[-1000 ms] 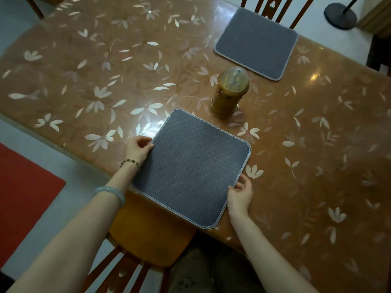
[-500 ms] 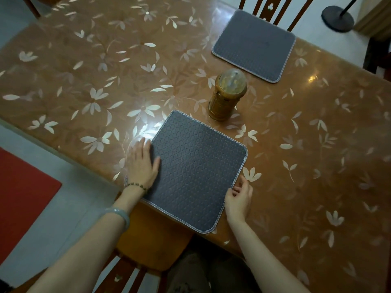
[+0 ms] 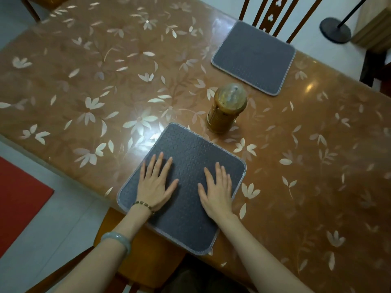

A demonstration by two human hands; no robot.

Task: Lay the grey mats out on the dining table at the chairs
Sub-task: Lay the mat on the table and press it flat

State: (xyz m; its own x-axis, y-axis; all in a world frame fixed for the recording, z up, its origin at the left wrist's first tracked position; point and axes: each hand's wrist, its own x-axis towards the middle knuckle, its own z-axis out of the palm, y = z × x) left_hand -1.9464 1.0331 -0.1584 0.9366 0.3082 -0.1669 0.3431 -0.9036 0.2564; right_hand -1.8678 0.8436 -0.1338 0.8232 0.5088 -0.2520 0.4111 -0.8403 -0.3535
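Glossy brown worktop [image 3: 105, 85] takes up most of the view, with pale flower and leaf shapes all over it and a shiny, almost glassy finish. Nearest mat [image 3: 182, 187] sits at the near edge, right over a wooden chair seat [image 3: 148, 256], with its near corner hanging slightly past the rim. It's dark grey, square-ish with rounded corners, a bumpy quilted pattern on top and a lighter stitched border all round. Left hand [image 3: 155, 183] and right hand [image 3: 218, 190] both lie flat on it, palms down, fingers spread, not gripping anything. Left wrist has a beaded bracelet [image 3: 145, 206] and a pale jade-looking bangle [image 3: 116, 240] further up the arm.

Second mat [image 3: 254, 58], same style, lies at the far edge in front of a dark slatted chair back [image 3: 273, 15]. Between the two mats stands an amber cylinder jar [image 3: 226, 108] with a clear domed lid, just beside the near mat's far corner. Red rug [image 3: 17, 199] on the pale floor at left.
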